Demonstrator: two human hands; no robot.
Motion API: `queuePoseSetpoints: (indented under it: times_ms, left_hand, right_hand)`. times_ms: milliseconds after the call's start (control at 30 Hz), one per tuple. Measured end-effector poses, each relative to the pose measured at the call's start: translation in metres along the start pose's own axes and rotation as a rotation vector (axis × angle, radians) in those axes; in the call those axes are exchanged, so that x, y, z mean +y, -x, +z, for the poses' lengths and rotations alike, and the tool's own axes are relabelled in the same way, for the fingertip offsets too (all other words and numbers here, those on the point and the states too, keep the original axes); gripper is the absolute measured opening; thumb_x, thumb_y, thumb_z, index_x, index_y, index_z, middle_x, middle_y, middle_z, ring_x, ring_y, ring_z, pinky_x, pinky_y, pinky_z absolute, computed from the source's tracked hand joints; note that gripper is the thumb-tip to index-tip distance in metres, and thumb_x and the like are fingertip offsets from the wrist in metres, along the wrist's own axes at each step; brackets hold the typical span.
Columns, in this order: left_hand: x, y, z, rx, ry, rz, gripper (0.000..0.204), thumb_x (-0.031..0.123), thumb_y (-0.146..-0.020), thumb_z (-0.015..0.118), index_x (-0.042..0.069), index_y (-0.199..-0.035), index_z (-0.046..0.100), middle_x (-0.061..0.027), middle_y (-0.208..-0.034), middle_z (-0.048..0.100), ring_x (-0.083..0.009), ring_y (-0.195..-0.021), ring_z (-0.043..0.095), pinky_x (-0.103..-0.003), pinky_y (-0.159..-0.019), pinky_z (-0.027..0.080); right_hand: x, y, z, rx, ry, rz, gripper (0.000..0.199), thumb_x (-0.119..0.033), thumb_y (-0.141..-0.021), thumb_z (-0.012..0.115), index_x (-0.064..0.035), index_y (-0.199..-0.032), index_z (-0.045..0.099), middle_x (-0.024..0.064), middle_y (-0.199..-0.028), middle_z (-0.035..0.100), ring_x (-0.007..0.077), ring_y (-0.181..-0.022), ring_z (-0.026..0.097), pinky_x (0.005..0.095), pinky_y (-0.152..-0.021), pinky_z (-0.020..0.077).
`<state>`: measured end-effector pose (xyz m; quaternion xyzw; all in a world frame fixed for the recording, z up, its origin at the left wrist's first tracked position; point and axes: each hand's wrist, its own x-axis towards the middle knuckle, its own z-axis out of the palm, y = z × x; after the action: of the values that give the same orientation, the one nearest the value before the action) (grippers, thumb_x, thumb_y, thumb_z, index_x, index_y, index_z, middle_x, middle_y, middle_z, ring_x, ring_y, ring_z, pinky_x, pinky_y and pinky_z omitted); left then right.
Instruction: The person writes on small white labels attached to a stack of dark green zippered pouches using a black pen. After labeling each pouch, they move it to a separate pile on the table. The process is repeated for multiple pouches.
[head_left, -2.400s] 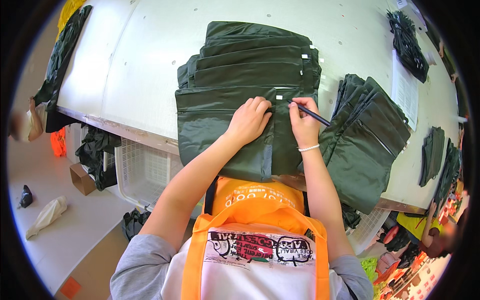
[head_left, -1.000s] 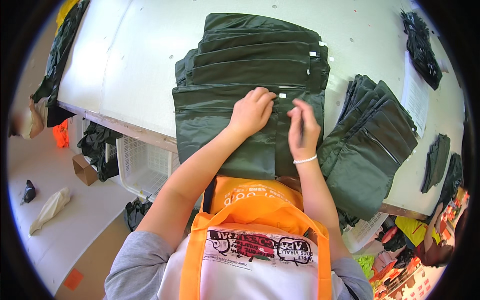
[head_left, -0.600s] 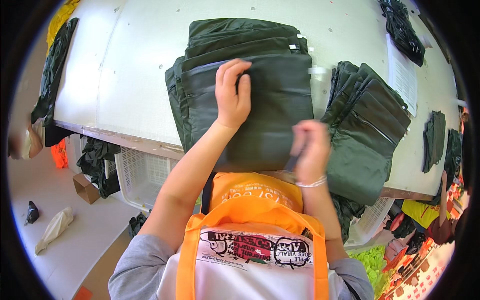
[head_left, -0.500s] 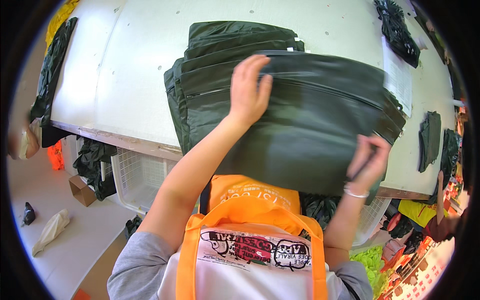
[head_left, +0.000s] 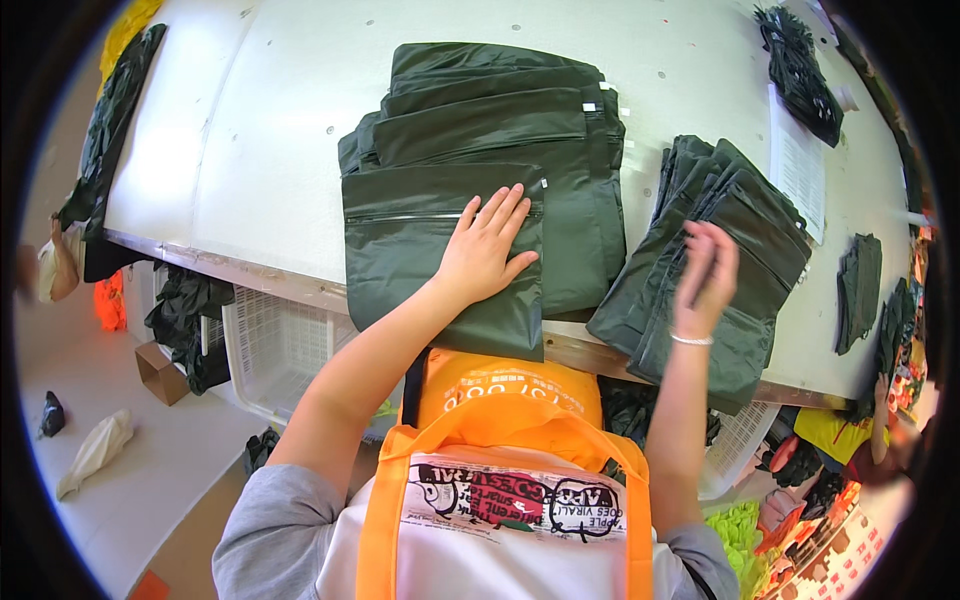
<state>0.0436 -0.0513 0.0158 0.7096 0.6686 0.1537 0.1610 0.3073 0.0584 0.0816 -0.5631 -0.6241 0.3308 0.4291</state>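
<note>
My left hand [head_left: 484, 243] lies flat, fingers stretched, on a dark green zippered fabric piece [head_left: 420, 270]. That piece is the top one at the near left of a staggered stack of dark green fabric pieces [head_left: 480, 125]; small white tags show along the stack's right side. My right hand [head_left: 710, 270] is over a second, fanned pile of folded dark green fabric pieces [head_left: 765, 265], its fingers curled. Something dark and narrow shows in that hand, too hidden to name.
The white table [head_left: 270, 130] has its front edge close to me. A printed sheet [head_left: 797, 170] and a black bundle [head_left: 800, 75] lie at the far right, dark folded cloth [head_left: 858, 290] nearer. White plastic crates [head_left: 275, 350] stand below. Another person's arm [head_left: 880, 420] shows at right.
The large dark green piece stretched between my hands now lies folded smaller on the left stack. My right hand has moved up and left, and the right pile is uncovered.
</note>
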Motion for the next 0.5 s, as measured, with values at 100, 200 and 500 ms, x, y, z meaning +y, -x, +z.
queuePoseSetpoints:
  times_ms: [100,200,500]
  left_hand:
    - [-0.001,-0.004,-0.002,0.122,0.024,0.015,0.055,0.036,-0.088,0.061,0.004,-0.132,0.051,-0.0108,-0.145,0.043,-0.0285,-0.132,0.041,-0.045,-0.109,0.031]
    - [-0.003,-0.016,0.000,0.179,0.068,-0.009,0.047,0.029,-0.085,0.064,0.004,-0.124,0.055,-0.0100,-0.134,0.051,-0.0290,-0.122,0.049,-0.043,-0.101,0.037]
    - [-0.004,-0.035,0.000,0.230,0.015,-0.012,0.040,0.023,-0.082,0.066,0.012,-0.121,0.060,-0.0048,-0.118,0.056,-0.0242,-0.107,0.054,-0.040,-0.082,0.043]
  right_hand:
    - [0.001,0.007,0.075,-0.178,0.139,-0.138,0.028,-0.012,-0.082,0.075,-0.0061,-0.103,0.058,0.0090,-0.092,0.064,0.0184,-0.086,0.061,0.0306,-0.076,0.0494]
    - [0.007,0.008,0.135,-0.245,0.128,-0.201,0.038,-0.016,-0.072,0.083,-0.0078,-0.098,0.056,0.0086,-0.083,0.060,0.0279,-0.079,0.058,0.0370,-0.072,0.0473]
    - [0.022,0.005,0.165,-0.224,0.264,-0.238,0.025,-0.005,-0.077,0.072,-0.0104,-0.094,0.055,0.0042,-0.079,0.060,0.0269,-0.080,0.057,0.0387,-0.075,0.0401]
